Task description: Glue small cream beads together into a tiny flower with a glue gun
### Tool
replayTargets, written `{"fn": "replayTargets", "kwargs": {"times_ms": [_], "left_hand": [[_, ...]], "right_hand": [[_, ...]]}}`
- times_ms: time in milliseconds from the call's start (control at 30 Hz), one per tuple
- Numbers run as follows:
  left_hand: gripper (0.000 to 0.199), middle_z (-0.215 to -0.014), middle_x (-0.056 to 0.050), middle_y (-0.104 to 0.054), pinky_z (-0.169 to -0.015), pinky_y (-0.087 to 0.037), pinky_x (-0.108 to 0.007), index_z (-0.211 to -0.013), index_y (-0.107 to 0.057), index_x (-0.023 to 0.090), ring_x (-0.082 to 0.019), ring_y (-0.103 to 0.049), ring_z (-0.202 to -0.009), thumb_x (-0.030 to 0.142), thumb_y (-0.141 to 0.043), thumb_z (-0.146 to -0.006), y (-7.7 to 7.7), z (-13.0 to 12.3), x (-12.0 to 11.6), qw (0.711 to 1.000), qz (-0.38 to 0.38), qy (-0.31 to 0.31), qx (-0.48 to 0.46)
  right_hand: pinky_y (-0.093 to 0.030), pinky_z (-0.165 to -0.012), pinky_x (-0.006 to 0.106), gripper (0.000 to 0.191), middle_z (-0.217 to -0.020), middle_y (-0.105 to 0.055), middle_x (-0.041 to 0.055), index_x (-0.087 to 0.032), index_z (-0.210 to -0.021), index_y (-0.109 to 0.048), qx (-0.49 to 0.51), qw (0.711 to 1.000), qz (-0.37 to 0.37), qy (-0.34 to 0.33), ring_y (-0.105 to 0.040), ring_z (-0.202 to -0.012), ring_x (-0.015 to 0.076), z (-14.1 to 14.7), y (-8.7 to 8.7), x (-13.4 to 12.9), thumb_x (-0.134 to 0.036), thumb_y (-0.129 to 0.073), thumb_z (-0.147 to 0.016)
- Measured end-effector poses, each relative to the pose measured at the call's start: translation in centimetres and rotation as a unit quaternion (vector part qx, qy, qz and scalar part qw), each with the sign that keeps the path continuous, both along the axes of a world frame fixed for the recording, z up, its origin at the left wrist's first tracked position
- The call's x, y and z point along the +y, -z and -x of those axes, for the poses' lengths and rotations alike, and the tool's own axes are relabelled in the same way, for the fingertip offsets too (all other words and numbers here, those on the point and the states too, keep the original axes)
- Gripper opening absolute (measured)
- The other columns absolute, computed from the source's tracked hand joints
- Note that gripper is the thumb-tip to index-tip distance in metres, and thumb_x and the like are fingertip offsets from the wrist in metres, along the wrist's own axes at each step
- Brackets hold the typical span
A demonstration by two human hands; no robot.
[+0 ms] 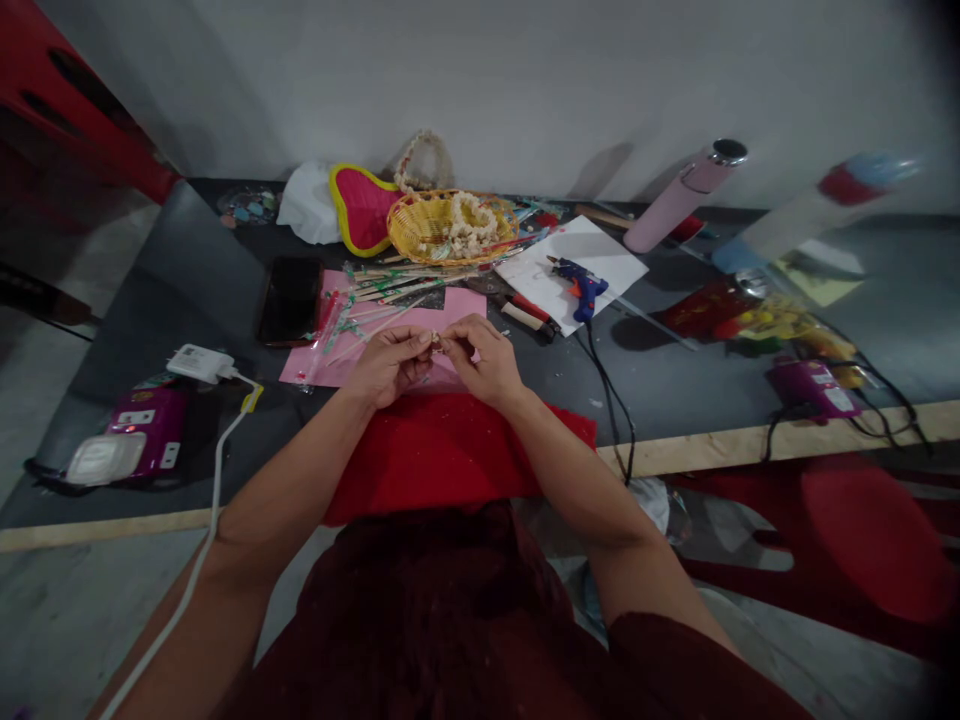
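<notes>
My left hand point(394, 365) and my right hand point(484, 360) meet over the pink paper point(465, 303), fingertips pinched together. Between them is a small pale bead-like piece point(436, 340), too small to make out well; both hands grip it. Below the hands a red cloth point(450, 450) lies over the table edge. Thin sticks with green and white wrapping point(397, 283) lie just behind the hands. Farther back, a yellow wicker basket point(420, 226) holds a string of cream-coloured pieces point(471, 228).
A blue glue gun point(589, 290) rests on white paper point(536, 265), its cord trailing to the front edge. Pliers point(529, 312) lie beside it. A phone point(291, 300) and purple power socket point(154, 425) are left; a pink bottle point(679, 200) and red can point(709, 305) right.
</notes>
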State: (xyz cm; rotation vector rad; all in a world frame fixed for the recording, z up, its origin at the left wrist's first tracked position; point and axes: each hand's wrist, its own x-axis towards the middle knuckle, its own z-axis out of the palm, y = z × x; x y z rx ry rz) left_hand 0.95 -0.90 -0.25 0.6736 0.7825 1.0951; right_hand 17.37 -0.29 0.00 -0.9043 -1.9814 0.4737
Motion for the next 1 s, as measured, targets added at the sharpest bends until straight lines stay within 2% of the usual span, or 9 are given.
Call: {"fn": "replayTargets", "kwargs": {"times_ms": [300,400,500,633,800,1000], "left_hand": [[0.018,-0.057,0.0,-0.054,-0.053,-0.046,-0.018,-0.068,-0.068,0.01,-0.006,-0.052,-0.052,0.024,-0.078,-0.062,-0.48,0.36,0.07,1.0,0.0,0.018,0.012],[0.017,-0.057,-0.001,-0.057,-0.052,-0.046,-0.018,-0.067,-0.068,0.01,-0.006,-0.052,-0.051,0.023,-0.078,-0.061,-0.63,0.66,0.2,1.0,-0.002,0.019,0.019],[0.019,-0.058,-0.003,-0.059,-0.051,-0.045,-0.018,-0.068,-0.068,0.01,-0.007,-0.054,-0.051,0.023,-0.079,-0.061,-0.7,0.83,0.21,0.998,0.009,0.046,0.028],[0.02,-0.058,-0.003,-0.06,-0.05,-0.044,-0.018,-0.07,-0.068,0.009,-0.007,-0.054,-0.05,0.024,-0.079,-0.061,-0.57,0.88,0.16,0.996,0.015,0.078,0.04],[0.023,-0.059,-0.003,-0.06,-0.054,-0.047,-0.019,-0.07,-0.069,0.01,-0.008,-0.057,-0.054,0.03,-0.078,-0.062,-0.25,0.92,0.3,0.998,0.006,0.057,0.029],[0.019,-0.061,-0.002,-0.062,-0.052,-0.046,-0.017,-0.071,-0.07,0.011,-0.007,-0.057,-0.053,0.022,-0.08,-0.059,-0.45,0.65,0.21,0.998,0.004,0.044,0.052]], "right_hand": [[-0.047,-0.067,0.027,0.011,-0.082,-0.058,0.0028,-0.021,-0.088,-0.055,0.021,0.999,0.025,-0.009,-0.054,-0.075,0.0122,-0.05,-0.05,-0.11,-0.028,-0.047,-0.09],[-0.045,-0.06,0.025,0.019,-0.085,-0.056,0.0027,-0.021,-0.1,-0.056,0.059,0.997,0.034,-0.018,-0.051,-0.068,0.0103,-0.34,-0.14,-0.01,-0.033,-0.053,-0.087],[-0.046,-0.061,0.025,0.033,-0.089,-0.057,0.0044,-0.021,-0.11,-0.056,0.049,0.997,0.04,-0.053,-0.051,-0.068,0.011,-0.47,-0.29,0.09,-0.038,-0.059,-0.082],[-0.048,-0.063,0.027,0.027,-0.087,-0.059,0.0055,-0.021,-0.102,-0.061,0.031,0.996,0.029,-0.084,-0.053,-0.07,0.0123,-0.29,-0.2,0.16,-0.039,-0.057,-0.083],[-0.049,-0.064,0.027,0.021,-0.087,-0.06,0.005,-0.021,-0.098,-0.061,0.011,0.999,0.008,-0.049,-0.054,-0.071,0.0126,-0.33,0.2,0.28,-0.036,-0.057,-0.084],[-0.05,-0.069,0.026,0.018,-0.089,-0.061,0.0056,-0.02,-0.098,-0.062,-0.034,0.999,-0.011,-0.027,-0.057,-0.079,0.0134,-0.58,0.37,0.36,-0.03,-0.054,-0.085]]}}
